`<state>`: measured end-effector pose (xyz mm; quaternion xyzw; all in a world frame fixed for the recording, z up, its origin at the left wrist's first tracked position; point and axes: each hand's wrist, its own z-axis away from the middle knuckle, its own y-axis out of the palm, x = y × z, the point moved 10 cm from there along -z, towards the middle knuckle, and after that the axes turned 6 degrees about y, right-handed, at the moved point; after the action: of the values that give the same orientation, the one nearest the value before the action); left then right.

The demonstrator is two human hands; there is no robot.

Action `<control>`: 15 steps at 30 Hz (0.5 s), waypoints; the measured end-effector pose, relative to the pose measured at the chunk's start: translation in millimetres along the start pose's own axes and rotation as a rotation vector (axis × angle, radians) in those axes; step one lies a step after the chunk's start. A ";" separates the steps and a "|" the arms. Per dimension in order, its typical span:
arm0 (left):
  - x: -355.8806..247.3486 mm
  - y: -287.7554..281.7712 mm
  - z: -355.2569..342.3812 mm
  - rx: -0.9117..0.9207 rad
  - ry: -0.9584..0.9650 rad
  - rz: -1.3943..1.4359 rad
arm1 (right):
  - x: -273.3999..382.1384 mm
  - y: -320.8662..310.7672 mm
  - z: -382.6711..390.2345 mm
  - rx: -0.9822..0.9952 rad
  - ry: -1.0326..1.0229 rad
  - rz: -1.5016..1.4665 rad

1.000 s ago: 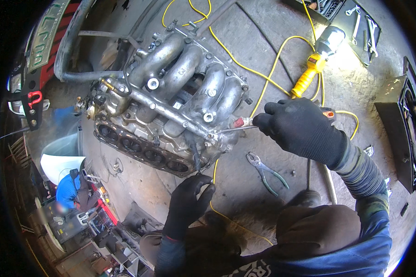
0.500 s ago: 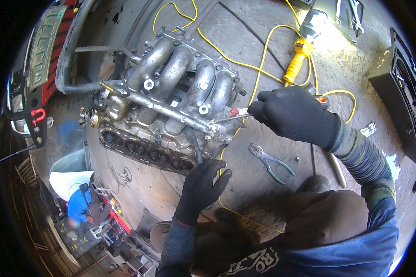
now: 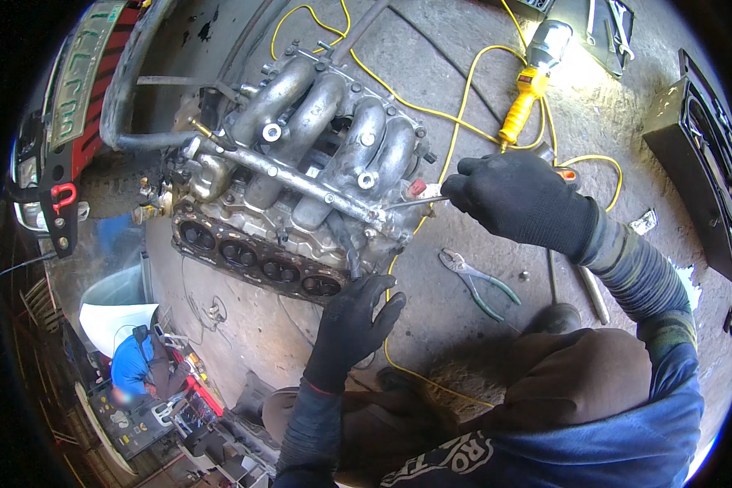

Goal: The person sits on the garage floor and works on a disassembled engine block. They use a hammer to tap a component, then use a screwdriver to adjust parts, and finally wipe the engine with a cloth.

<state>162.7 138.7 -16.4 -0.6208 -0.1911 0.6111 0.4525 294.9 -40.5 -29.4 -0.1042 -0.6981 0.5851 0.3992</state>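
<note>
A metal cylinder head with a curved-pipe intake manifold lies on the floor ahead of me. Its row of round chambers faces me. My right hand, in a black glove, is closed around what looks like a screwdriver, its handle mostly hidden in my fist. The thin shaft points left to the right end of the metal rail, beside a small red part. My gloved left hand rests by the near right corner of the cylinder head, fingers apart, holding nothing.
Pliers with green handles lie right of the engine part. A lit yellow work lamp and its looping cord are beyond my right hand. A black case stands far right. Another person in blue is at lower left.
The view has shifted slightly, and the engine part sits at a slightly different angle. My left hand's fingertips are a little nearer its corner. My right hand keeps its hold on the screwdriver.
</note>
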 end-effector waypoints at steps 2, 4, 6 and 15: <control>-2.2 -0.4 -0.1 -0.014 0.022 -0.017 | 0.5 -2.8 1.4 -0.022 -0.008 -0.018; -1.1 1.5 0.1 -0.002 0.008 -0.023 | 0.0 -3.5 2.8 -0.024 -0.002 -0.017; -4.0 1.6 -0.9 -0.008 0.033 -0.020 | -1.0 -3.0 4.7 -0.020 0.018 -0.011; -3.7 5.2 -2.0 0.015 0.037 -0.057 | -0.7 -2.8 10.7 -0.031 0.017 -0.093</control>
<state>162.2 132.4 -18.8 -0.6229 -0.1955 0.5878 0.4778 289.1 -49.6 -27.2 -0.0832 -0.7078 0.5541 0.4303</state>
